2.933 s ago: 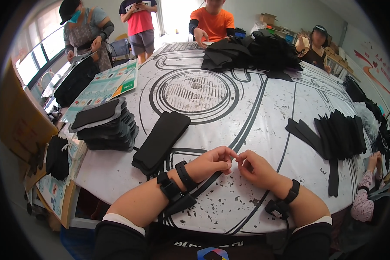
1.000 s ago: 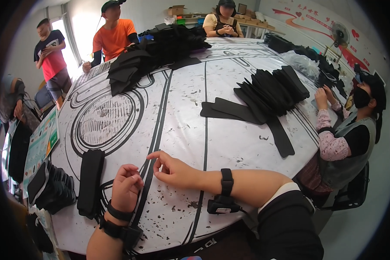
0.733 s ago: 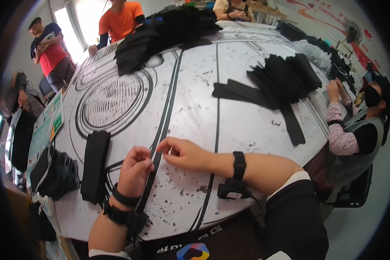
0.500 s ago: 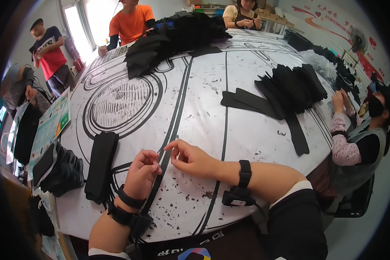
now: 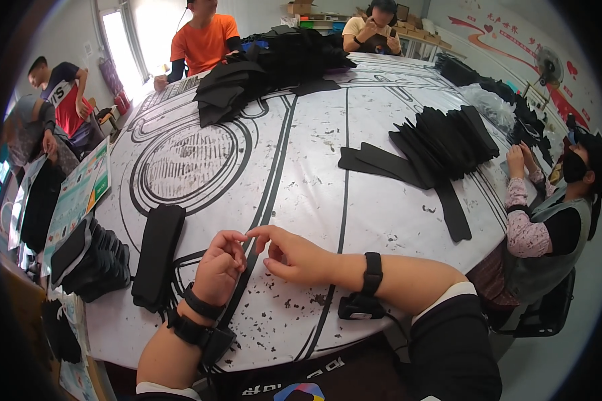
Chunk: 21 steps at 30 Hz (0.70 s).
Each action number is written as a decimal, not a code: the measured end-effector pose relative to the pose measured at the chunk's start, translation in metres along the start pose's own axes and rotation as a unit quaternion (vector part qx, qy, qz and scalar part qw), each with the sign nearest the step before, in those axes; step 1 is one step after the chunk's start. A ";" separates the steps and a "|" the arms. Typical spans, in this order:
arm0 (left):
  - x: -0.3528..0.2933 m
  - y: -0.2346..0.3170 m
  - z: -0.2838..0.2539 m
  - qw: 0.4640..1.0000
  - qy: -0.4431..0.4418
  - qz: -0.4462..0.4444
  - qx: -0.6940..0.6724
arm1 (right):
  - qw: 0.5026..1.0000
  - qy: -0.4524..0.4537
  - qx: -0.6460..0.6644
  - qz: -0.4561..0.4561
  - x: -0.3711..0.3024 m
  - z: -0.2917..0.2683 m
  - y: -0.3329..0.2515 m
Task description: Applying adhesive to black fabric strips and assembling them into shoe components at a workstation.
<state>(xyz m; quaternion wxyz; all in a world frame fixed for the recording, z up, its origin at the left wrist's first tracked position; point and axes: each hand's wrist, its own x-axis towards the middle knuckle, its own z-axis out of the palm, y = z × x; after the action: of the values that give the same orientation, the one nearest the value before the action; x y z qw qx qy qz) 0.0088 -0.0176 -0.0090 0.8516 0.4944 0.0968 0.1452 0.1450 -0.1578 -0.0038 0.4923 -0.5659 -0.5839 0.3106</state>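
Observation:
My left hand [image 5: 219, 269] is held above the near side of the table with its fingers curled in and the thumb against them. Whether anything small is inside them is hidden. My right hand [image 5: 297, 257] is beside it, palm inward, with the index finger stretched to the left hand's fingertips and the thumb apart. Nothing shows between the right hand's fingers. Left of my left hand lies a neat stack of long black fabric pieces [image 5: 159, 254]. Black straps circle both of my wrists.
A white table cover [image 5: 308, 194] with black line drawings spreads ahead. Fanned black pieces [image 5: 441, 144] lie to the right, a large dark heap [image 5: 281, 60] at the far side, and another stack [image 5: 90, 260] at the left edge. Several people are around the table.
My right index finger has straightened toward my left fingertips. The person at far left leans lower with an arm down. The person at the far side has raised a hand toward the head.

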 end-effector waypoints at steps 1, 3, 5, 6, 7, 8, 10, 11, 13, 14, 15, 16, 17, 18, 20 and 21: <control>0.000 0.000 0.000 1.000 0.001 0.000 0.000 | 0.999 0.004 0.023 0.027 0.000 -0.001 0.001; 0.000 0.000 0.002 1.000 0.007 -0.002 0.008 | 0.999 0.007 0.020 0.032 0.001 -0.002 0.003; -0.001 -0.001 0.003 1.000 0.009 -0.004 0.009 | 0.999 0.010 0.016 0.038 0.001 -0.002 0.004; -0.001 0.000 0.003 1.000 0.010 -0.005 0.010 | 0.999 0.010 0.009 0.030 0.001 -0.002 0.006; -0.002 0.000 0.002 1.000 0.011 -0.005 0.010 | 1.000 0.010 0.002 0.023 0.002 -0.002 0.007; -0.002 0.000 0.002 1.000 0.008 -0.007 0.004 | 1.000 0.008 0.003 0.022 0.002 -0.001 0.008; -0.002 -0.001 0.002 1.000 0.003 -0.011 -0.002 | 1.000 0.014 -0.002 0.018 0.002 0.000 0.011; -0.003 -0.001 0.003 1.000 0.004 -0.002 0.017 | 1.000 0.014 -0.001 0.018 0.002 0.000 0.011; -0.004 -0.001 0.004 0.999 0.006 0.008 0.036 | 1.000 0.015 0.004 0.021 0.002 0.000 0.012; -0.004 0.000 0.003 0.999 0.018 0.000 0.029 | 1.000 0.014 0.004 0.021 0.002 0.000 0.012; -0.003 0.000 0.003 0.999 0.030 -0.008 0.022 | 0.999 0.022 0.014 0.022 0.002 0.000 0.011; -0.002 -0.001 0.003 0.999 0.031 -0.008 0.022 | 0.999 0.029 0.024 0.023 0.002 0.000 0.011; 0.000 -0.002 0.004 0.999 0.041 -0.008 0.025 | 0.999 0.028 0.025 0.024 0.004 -0.002 0.011; -0.004 -0.004 0.004 0.998 0.055 -0.013 0.026 | 0.998 0.048 0.022 0.024 0.004 -0.001 0.010; -0.003 0.000 0.003 0.999 0.028 -0.012 0.026 | 0.996 0.080 0.025 0.033 0.005 -0.003 0.006; 0.000 0.001 0.004 0.999 0.022 -0.009 0.036 | 0.995 0.091 0.019 0.024 0.005 -0.005 0.007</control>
<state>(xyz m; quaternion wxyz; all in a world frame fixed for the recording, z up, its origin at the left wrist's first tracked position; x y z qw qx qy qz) 0.0098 -0.0207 -0.0058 0.8319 0.5209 0.1251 0.1445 0.1525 -0.1525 -0.0073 0.5467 -0.5963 -0.5164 0.2807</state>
